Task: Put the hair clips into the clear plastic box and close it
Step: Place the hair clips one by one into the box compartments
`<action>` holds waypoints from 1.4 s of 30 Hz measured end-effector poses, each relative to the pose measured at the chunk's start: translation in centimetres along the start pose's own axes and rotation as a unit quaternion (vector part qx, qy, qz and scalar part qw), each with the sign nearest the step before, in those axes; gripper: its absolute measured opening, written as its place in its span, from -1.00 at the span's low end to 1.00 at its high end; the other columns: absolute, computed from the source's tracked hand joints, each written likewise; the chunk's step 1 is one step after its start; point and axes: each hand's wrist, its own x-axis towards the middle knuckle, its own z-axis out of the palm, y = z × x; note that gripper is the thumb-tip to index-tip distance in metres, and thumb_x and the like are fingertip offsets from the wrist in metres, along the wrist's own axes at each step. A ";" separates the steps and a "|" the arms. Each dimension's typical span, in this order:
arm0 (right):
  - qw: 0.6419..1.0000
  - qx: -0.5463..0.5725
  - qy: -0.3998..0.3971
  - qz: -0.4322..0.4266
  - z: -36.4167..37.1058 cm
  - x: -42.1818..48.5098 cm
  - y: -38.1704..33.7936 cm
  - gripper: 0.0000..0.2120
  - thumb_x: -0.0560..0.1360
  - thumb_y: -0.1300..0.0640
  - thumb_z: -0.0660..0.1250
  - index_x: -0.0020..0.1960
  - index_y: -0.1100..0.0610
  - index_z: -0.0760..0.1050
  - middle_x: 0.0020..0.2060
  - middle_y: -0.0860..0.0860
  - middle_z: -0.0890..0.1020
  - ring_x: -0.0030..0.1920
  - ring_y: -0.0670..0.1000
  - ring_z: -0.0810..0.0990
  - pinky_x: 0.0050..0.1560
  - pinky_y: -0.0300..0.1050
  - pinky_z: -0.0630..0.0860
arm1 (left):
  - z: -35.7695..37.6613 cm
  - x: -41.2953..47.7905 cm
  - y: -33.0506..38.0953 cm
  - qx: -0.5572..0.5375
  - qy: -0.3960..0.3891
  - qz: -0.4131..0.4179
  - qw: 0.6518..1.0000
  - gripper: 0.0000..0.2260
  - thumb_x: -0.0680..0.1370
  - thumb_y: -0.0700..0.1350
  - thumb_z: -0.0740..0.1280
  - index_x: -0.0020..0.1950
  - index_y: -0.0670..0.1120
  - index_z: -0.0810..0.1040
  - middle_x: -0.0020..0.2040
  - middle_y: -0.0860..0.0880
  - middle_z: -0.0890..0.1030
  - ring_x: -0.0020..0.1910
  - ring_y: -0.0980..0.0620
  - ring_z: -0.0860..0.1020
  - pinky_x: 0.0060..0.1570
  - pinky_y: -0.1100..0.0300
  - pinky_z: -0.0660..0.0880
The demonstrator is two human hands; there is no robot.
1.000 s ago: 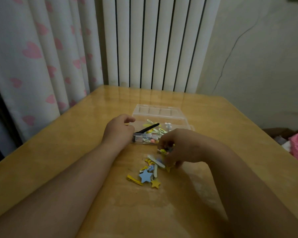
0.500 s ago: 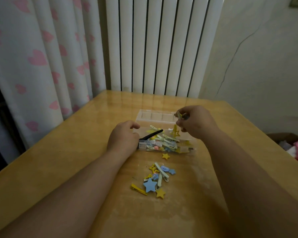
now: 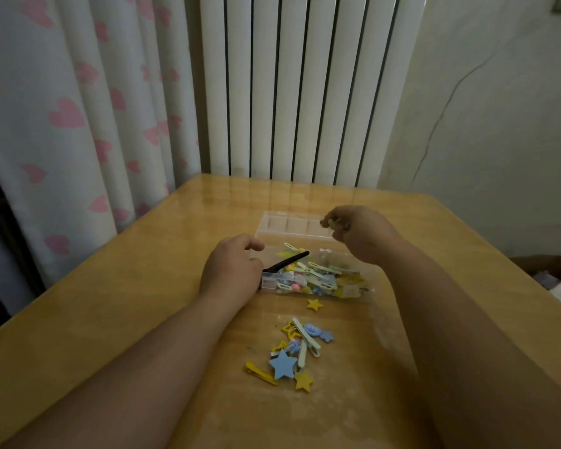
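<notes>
Box-filling is about halfway, I'd say. The clear plastic box (image 3: pixel 268 282) sits mid-table (image 3: pixel 143 303) with its lid (image 3: pixel 292 223) flipped open toward the radiator, and there's already a jumble of clips inside, including a long black clip (image 3: pixel 287 260) sticking out over the left rim.

The left hand (image 3: pixel 230 267) is parked against the box's left end, fingers loosely curled. It's probably there to stop the box sliding, but I can't tell if it actually grips the box.

The right hand (image 3: pixel 360 233) hovers over the back edge, fingertips pinching a small green clip (image 3: pixel 332 222), presumably about to drop it in.

A pile of hair clips (image 3: pixel 292 351) waits on the table nearer the person, plus one yellow star (image 3: pixel 314 304) just in front of the box. Lid comes last.
</notes>
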 end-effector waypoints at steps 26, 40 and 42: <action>0.998 0.028 -0.037 -0.051 -0.4 -7.3 -2.3 -0.87 0.55 0.11 0.33 0.04 -0.02 0.62 -0.11 -0.12 0.62 -0.07 -0.08 0.58 -0.11 -0.17 0.50 | -1.3 -0.9 0.7 -0.053 -0.003 -0.029 0.998 -0.71 0.54 -0.23 0.16 0.14 0.03 0.57 0.26 0.01 0.54 -0.27 0.22 0.44 -0.39 0.24 0.36; 0.936 -0.169 -0.300 -0.076 0.4 -9.2 -5.0 -0.17 0.28 -0.09 0.57 0.44 -0.27 0.24 0.42 -0.09 0.38 0.35 0.05 0.41 0.16 -0.05 0.41 | -1.5 -1.0 1.0 -0.039 -0.007 -0.025 0.999 -0.70 0.54 -0.24 0.17 0.14 0.02 0.58 0.26 -0.01 0.54 -0.23 0.12 0.48 -0.36 0.24 0.38; 0.918 -0.228 -0.313 -0.090 1.0 -9.4 -5.3 -0.15 0.29 -0.06 0.56 0.46 -0.26 0.20 0.45 -0.05 0.35 0.37 0.10 0.38 0.18 -0.02 0.41 | -1.5 -1.1 1.1 -0.039 -0.009 -0.026 0.999 -0.71 0.54 -0.23 0.17 0.14 0.02 0.58 0.27 -0.01 0.54 -0.13 0.04 0.51 -0.38 0.22 0.36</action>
